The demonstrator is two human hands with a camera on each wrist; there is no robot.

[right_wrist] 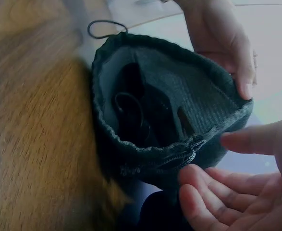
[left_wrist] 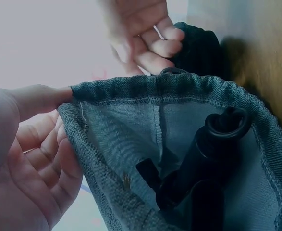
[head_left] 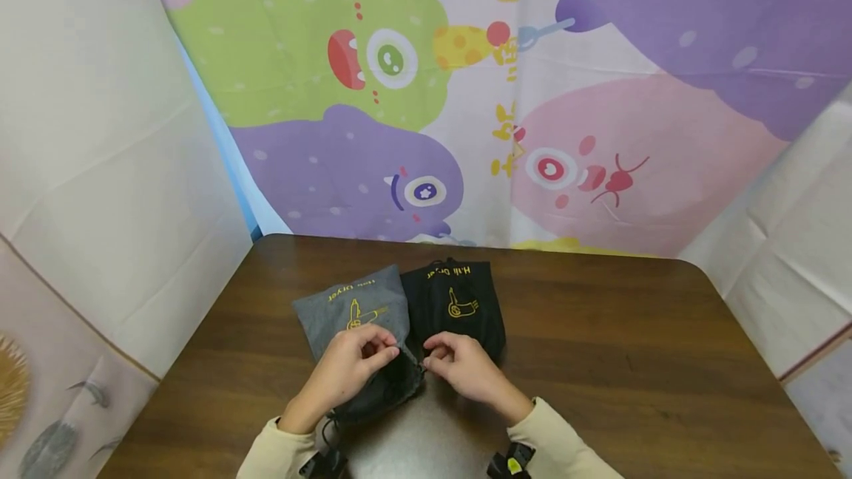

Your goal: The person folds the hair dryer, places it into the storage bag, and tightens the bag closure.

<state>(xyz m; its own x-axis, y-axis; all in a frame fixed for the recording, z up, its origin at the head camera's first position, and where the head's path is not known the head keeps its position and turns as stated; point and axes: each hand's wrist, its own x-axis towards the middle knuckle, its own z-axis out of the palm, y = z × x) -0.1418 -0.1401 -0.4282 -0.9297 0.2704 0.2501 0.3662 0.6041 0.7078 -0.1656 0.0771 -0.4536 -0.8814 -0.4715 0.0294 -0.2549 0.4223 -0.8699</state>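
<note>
A grey drawstring pouch (head_left: 319, 316), printed with a yellow hair dryer picture, lies on the table with its mouth toward me. My left hand (head_left: 349, 368) pinches its rim between thumb and fingers. Inside the mouth sits a black cylindrical object (left_wrist: 208, 159) with a loop at its end, partly hidden by the cloth. My right hand (head_left: 466, 368) is beside the opposite part of the rim, thumb and fingers apart. Near its fingertips, a small drawstring loop (right_wrist: 191, 156) shows at the rim. Another black cord loop (right_wrist: 107, 29) sticks out on the rim's far side.
A black pouch (head_left: 459, 309) with the same kind of yellow print lies to the right of the grey one, touching it. Both are on a brown wooden table (head_left: 632, 346). A cartoon-printed cloth (head_left: 479, 205) hangs behind the table's far edge.
</note>
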